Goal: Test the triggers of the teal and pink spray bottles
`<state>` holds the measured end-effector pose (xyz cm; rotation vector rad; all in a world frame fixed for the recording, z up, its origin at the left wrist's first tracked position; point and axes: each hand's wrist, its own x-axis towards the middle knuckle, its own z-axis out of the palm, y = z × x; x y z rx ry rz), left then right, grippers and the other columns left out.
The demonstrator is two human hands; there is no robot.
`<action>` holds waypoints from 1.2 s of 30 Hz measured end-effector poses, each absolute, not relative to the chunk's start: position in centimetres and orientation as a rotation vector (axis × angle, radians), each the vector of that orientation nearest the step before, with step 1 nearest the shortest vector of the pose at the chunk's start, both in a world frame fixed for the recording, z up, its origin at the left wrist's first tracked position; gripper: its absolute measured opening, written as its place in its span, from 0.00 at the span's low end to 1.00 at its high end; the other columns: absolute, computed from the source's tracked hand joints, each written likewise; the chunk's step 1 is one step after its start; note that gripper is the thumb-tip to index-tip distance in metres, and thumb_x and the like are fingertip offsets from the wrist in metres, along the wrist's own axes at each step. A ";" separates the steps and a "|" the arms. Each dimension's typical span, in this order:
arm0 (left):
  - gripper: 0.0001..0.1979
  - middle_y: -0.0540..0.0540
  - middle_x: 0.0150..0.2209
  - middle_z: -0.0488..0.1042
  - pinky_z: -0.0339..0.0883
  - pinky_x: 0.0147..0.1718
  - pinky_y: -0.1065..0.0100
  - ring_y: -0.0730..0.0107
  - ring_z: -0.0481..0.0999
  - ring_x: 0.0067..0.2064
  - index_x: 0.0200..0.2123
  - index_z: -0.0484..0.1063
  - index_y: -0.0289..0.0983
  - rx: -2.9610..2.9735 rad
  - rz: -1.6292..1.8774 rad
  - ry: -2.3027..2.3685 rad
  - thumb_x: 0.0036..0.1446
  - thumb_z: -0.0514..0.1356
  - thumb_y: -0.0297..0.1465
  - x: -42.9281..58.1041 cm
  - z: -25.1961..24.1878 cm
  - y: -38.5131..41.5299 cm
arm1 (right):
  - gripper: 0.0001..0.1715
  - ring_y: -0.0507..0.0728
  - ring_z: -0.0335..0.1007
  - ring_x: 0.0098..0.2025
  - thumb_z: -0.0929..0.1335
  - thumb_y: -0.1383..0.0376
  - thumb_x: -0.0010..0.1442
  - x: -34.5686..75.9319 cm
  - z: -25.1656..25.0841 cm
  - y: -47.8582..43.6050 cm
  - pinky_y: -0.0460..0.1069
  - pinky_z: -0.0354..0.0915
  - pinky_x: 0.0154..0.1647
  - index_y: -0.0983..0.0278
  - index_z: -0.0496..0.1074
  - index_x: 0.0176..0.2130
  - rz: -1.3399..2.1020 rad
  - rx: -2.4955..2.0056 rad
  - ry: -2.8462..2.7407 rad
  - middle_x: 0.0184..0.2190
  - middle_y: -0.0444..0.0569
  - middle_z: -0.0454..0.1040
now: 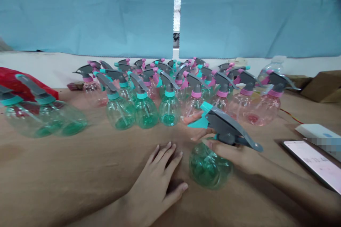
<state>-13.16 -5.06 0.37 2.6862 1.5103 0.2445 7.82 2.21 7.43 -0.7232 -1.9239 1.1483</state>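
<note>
My right hand point(223, 149) is closed around the neck of a green spray bottle point(207, 166), which tilts above or on the table; I cannot tell whether its base touches. Its grey and teal trigger head point(226, 124) points left and away from me. Palm down on the brown table, my left hand point(160, 173) lies with fingers stretched and holds nothing. Beyond both hands stand several spray bottles in rows, green ones with teal collars such as this bottle point(145, 111) and pink ones such as this bottle point(266, 108).
Two green spray bottles point(66, 120) stand apart at the left, before a red bag point(29, 85). On the right lie a phone point(311, 159) and a white box point(319, 133). A cardboard box point(323, 85) and a clear plastic bottle point(275, 65) are at the back right. Blue cloth point(80, 14) hangs behind.
</note>
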 end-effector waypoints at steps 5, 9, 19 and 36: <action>0.30 0.37 0.64 0.55 0.54 0.59 0.46 0.50 0.55 0.64 0.62 0.56 0.35 2.679 0.261 1.509 0.63 0.50 0.46 -13.1 0.4 -5.0 | 0.27 0.54 0.76 0.36 0.64 0.67 0.51 8.0 7.3 2.2 0.49 0.73 0.37 0.52 0.67 0.51 1.133 -0.740 -1.923 0.52 0.46 0.70; 0.30 0.37 0.65 0.55 0.54 0.59 0.45 0.50 0.54 0.64 0.63 0.55 0.35 2.680 0.249 1.511 0.63 0.50 0.46 -13.1 0.4 -4.9 | 0.27 0.55 0.75 0.35 0.64 0.67 0.50 8.0 7.3 2.1 0.50 0.72 0.35 0.52 0.67 0.51 1.114 -0.743 -1.933 0.50 0.46 0.72; 0.30 0.38 0.64 0.56 0.53 0.59 0.46 0.51 0.55 0.64 0.62 0.56 0.35 2.682 0.290 1.503 0.63 0.51 0.46 -13.1 0.4 -5.1 | 0.25 0.53 0.72 0.28 0.64 0.67 0.50 8.0 7.2 2.2 0.48 0.69 0.28 0.53 0.68 0.49 1.107 -0.758 -1.935 0.37 0.45 0.75; 0.30 0.37 0.64 0.55 0.55 0.59 0.46 0.51 0.55 0.64 0.62 0.56 0.35 2.688 0.255 1.516 0.63 0.50 0.45 -13.1 0.5 -5.0 | 0.18 0.51 0.71 0.28 0.64 0.69 0.49 8.4 7.0 2.4 0.46 0.68 0.29 0.55 0.70 0.41 1.158 -0.767 -1.933 0.31 0.41 0.74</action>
